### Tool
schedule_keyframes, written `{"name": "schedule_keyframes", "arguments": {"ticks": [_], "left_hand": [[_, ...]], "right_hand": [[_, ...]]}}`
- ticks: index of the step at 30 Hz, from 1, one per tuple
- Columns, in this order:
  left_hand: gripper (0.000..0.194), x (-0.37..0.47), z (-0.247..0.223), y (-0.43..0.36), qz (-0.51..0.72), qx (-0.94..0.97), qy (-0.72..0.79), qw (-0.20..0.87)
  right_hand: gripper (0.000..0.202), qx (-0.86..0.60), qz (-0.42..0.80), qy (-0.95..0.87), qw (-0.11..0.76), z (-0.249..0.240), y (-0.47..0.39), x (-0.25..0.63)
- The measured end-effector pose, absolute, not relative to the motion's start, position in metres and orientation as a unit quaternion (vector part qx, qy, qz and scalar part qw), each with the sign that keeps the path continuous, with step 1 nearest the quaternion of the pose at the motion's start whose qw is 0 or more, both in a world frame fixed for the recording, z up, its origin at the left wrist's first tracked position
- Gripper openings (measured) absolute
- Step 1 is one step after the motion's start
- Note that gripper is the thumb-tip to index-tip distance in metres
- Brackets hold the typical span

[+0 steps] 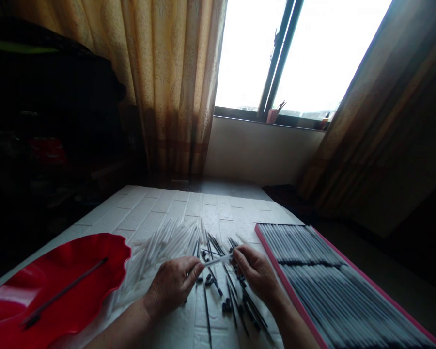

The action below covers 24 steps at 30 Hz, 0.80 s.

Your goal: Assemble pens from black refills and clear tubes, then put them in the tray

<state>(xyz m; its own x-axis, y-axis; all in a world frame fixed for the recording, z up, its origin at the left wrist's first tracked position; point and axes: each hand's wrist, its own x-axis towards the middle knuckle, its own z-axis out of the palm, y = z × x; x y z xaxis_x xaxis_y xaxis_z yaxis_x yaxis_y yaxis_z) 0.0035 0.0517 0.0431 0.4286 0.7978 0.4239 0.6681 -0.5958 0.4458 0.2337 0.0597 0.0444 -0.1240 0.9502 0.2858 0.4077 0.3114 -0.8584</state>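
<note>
A thin translucent tube point(218, 261) is stretched between my two hands above the table. My left hand point(174, 281) pinches its left end between thumb and fingers. At the other end, my right hand point(256, 272) has its fingers closed on the tube. Below and around the hands lie thin dark rods point(207, 310) and small black caps point(226, 305), scattered. A pile of clear tubes point(167, 245) spreads behind and beside my left hand.
A red scalloped tray point(76, 261) with one dark stick point(65, 292) stands at the left. On the right, a pink-edged box point(281, 278) holds rows of filled tubes point(356, 300). The white brick-patterned table point(167, 203) reaches toward the curtains point(174, 87) and window.
</note>
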Motion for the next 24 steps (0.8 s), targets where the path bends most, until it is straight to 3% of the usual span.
{"name": "schedule_keyframes", "arguments": {"ticks": [14,20,24], "left_hand": [[0.015,0.006,0.042,0.056,0.419,0.745,0.455,0.251],[0.047,0.003,0.04,0.069,0.444,0.64,0.447,0.44],[0.058,0.002,0.039,0.071,0.473,0.578,0.435,0.503]], "right_hand": [[0.052,-0.512,0.333,-0.667,0.428,0.044,0.062,0.233],[0.045,-0.484,0.386,-0.642,0.452,0.045,0.061,0.234],[0.033,-0.458,0.429,-0.67,0.397,0.047,0.056,0.227]]}}
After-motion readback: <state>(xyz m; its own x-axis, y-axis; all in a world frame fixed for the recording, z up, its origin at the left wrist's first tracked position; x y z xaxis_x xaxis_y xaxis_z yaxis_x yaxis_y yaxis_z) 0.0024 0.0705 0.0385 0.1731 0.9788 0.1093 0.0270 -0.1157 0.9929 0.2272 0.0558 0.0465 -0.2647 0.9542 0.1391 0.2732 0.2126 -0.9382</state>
